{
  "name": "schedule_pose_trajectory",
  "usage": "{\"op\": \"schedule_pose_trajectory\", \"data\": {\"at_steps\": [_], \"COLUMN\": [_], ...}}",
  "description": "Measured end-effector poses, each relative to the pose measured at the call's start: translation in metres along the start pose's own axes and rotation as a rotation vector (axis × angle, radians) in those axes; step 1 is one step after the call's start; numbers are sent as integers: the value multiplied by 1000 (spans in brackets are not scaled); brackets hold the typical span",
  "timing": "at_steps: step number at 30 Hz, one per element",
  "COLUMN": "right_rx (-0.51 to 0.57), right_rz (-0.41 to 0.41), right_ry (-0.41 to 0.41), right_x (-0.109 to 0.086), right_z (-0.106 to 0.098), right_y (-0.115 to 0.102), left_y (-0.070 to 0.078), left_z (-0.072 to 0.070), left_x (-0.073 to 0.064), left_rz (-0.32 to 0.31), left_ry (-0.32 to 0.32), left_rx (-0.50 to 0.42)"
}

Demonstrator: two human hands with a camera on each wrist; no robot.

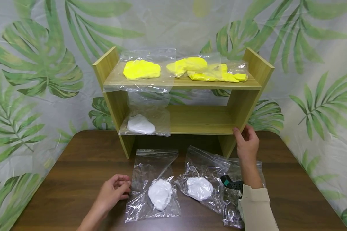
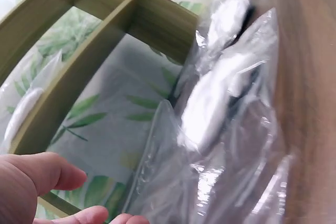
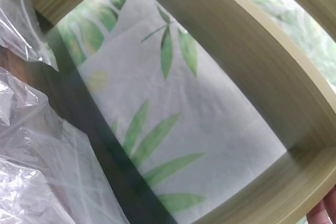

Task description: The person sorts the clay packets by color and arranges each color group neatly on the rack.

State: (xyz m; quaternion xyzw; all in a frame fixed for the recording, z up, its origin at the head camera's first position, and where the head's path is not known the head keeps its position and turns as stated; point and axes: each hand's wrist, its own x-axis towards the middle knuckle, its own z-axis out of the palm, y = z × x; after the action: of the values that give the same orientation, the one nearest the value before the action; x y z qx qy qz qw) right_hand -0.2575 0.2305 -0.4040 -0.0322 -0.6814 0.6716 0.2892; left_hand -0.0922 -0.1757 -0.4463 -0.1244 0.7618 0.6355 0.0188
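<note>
My right hand [image 1: 247,144] grips the right side panel of a small wooden shelf [image 1: 202,129], its thumb at the middle board's front edge and its fingers around the outside. In the right wrist view only a bit of its fingers [image 3: 323,211] shows at the corner. My left hand [image 1: 115,191], fingers loosely bent, is beside the left edge of a clear zip bag [image 1: 138,173] holding a white lump [image 1: 160,194]. Right of it lies a second zip bag with a white lump [image 1: 200,188]. A third bag [image 1: 231,203] is partly hidden under my right forearm.
Clear bags with bright yellow pieces [image 1: 141,69] lie along the top board, two overlapping at right. Another bag with a white lump [image 1: 140,124] sits at the left of the middle board. Everything stands on a brown table [image 1: 75,173] before a leaf-patterned cloth [image 1: 31,106].
</note>
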Motion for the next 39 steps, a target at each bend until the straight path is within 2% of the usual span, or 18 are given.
{"op": "schedule_pose_trajectory", "data": {"at_steps": [5, 8, 12, 16, 18, 21, 25, 32, 39], "right_rx": [-18, -26, -13, -8, -17, -31, -11, 7, 9], "right_rz": [7, -2, -16, 19, 36, 37, 20, 32, 11], "right_ry": [-7, -14, 0, 6, -7, -35, -48, -26, -32], "right_x": [-1, -1, 1, 1, -1, -5, -9, -10, -10], "right_z": [-1, -2, -4, -7, -7, -5, 0, 2, 2], "right_y": [0, -1, 0, 0, -3, -13, -28, -28, -28], "left_y": [-13, -18, -19, -19, -19, -18, -16, -17, -20], "left_z": [-4, -4, -3, -2, 0, 3, 6, 9, 16], "left_x": [-7, -11, -12, -10, -9, -4, 7, 20, 19], "left_rz": [-61, -83, -72, -47, -35, -9, 64, 119, 147], "left_ry": [-45, -40, -31, -88, -91, -49, 22, 73, 84], "left_rx": [-4, 27, 111, 214, 282, 422, 595, 689, 726]}}
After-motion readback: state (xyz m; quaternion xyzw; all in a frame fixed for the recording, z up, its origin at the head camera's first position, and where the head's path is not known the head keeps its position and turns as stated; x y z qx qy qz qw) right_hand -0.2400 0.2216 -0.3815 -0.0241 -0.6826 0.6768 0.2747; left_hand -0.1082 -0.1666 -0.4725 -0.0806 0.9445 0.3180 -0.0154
